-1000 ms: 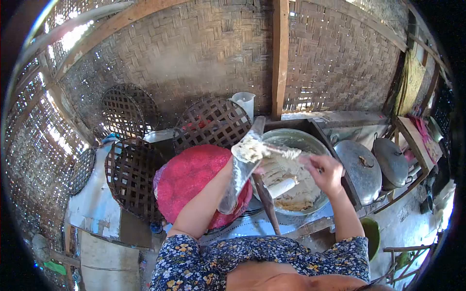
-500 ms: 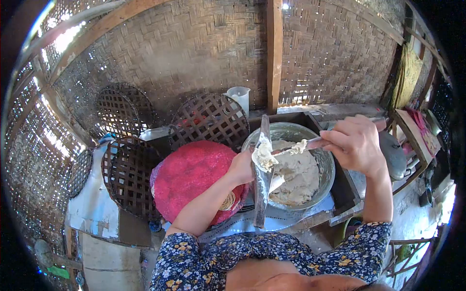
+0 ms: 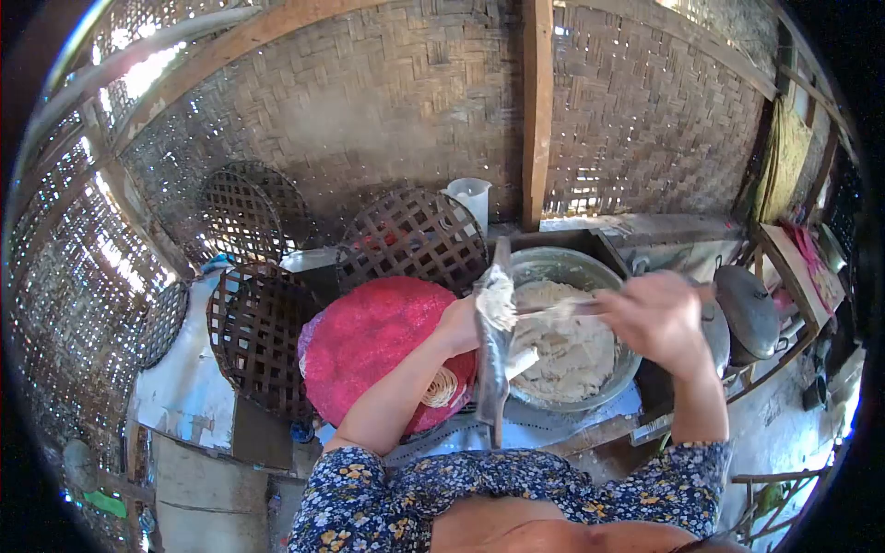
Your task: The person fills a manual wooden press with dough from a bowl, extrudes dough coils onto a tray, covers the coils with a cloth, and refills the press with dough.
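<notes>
My left hand (image 3: 461,324) is closed around a long, worn wooden bar (image 3: 495,382), held upright in view between a red round cover (image 3: 369,346) and a metal basin (image 3: 625,376). Pale, sticky dough (image 3: 498,302) is heaped on the bar near my fingers. In my right hand (image 3: 656,318), blurred by motion, is a spatula (image 3: 562,309) with a wooden handle, its tip at the dough on the bar. More dough (image 3: 567,359) fills the basin below. A coil of thin noodle-like strands (image 3: 441,387) lies on the red cover beside my left forearm.
Dark lattice-woven trays (image 3: 415,240) lean at the back and left. A translucent plastic jug (image 3: 470,198) stands by the woven wall. Lidded metal pots (image 3: 747,309) sit at the right, near a wooden shelf (image 3: 795,267). A wooden post (image 3: 536,120) rises behind the basin.
My right hand has moved a little left and down, bringing the spatula's tip against the dough on the bar. The whole view has shifted slightly.
</notes>
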Available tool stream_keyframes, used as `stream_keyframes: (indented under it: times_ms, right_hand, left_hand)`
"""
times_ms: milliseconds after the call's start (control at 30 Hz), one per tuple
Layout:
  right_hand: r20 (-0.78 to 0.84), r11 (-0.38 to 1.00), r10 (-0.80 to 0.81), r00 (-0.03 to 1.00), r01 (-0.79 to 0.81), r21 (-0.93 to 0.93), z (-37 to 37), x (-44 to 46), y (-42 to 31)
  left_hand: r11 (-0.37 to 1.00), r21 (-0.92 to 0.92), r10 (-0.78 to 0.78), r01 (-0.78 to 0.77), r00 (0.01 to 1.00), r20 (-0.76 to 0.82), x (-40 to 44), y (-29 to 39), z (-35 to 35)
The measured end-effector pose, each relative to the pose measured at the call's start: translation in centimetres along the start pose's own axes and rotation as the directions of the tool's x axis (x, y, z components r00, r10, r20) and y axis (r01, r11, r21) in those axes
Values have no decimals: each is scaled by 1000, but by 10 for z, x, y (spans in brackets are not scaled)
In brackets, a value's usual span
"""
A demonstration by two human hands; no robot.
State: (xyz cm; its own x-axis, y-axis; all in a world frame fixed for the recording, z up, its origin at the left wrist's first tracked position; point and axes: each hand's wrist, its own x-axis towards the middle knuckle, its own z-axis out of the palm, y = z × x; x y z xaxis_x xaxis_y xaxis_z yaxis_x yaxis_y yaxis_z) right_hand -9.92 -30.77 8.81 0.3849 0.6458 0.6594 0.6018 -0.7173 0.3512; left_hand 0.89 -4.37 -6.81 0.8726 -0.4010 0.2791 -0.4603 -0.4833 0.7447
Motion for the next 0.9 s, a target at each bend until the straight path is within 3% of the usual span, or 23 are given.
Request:
stream_keyframes:
  times_ms: [33, 67, 133, 167, 200, 300, 400, 467, 567, 600, 633, 667, 767, 800, 900]
  right_hand:
    - [-23, 997, 78, 997, -78, -13, -8, -4, 6]
    - [-73, 977, 209, 975, -205, 65, -3, -8, 9]
    - [-117, 864, 479, 870, -443, 240, 31, -27, 7]
    - [-14, 643, 680, 733, -587, 492, 60, -39, 0]
    - [12, 616, 700, 714, -612, 496, 78, -43, -7]
    - [34, 605, 701, 712, -620, 500, 89, -48, -26]
    - [30, 642, 635, 772, -548, 536, 89, -65, -22]
    - [15, 680, 592, 806, -510, 527, 84, -63, -22]
    - [-9, 784, 468, 884, -411, 465, 63, -54, -16]
    - [57, 733, 496, 866, -453, 507, 59, -53, -17]
    - [33, 787, 461, 887, -426, 447, 52, -49, -16]
    - [11, 834, 424, 906, -395, 384, 44, -42, -12]
    - [24, 910, 349, 937, -345, 232, 25, -29, 4]
    - [33, 938, 301, 953, -302, 170, 13, -22, 9]
    - [72, 982, 179, 981, -183, 44, -6, 2, 13]
  left_hand:
    - [985, -166, 31, -45, 996, -85, 3, -11, -2]
    - [666, -715, -189, 213, 975, 114, 8, -12, -9]
    - [742, -667, -61, 68, 998, 33, 11, -23, 6]
    - [774, -633, 8, -4, 1000, 5, 14, -25, 12]
    - [544, -826, -67, 148, 989, 133, 18, -19, 14]
    - [221, -941, -54, 257, 967, 251, 13, 4, 1]
    - [73, -953, 80, 293, 951, 299, 28, -48, 8]
    - [379, -903, -51, 205, 978, 200, 22, -40, 6]
    - [683, -723, -97, 101, 994, 47, 10, -19, 5]
    - [735, -675, -51, 59, 998, 32, 13, -34, 11]
    - [959, -275, 76, -62, 996, 40, 9, -24, 5]
    - [962, 176, 202, -207, 978, 48, 6, -14, -2]
    - [959, -272, -94, 75, 994, -55, 4, -6, 10]
    - [964, -255, -85, 72, 996, -37, 4, -8, 9]
    - [977, 215, -2, 1, 1000, 3, 7, -4, 12]
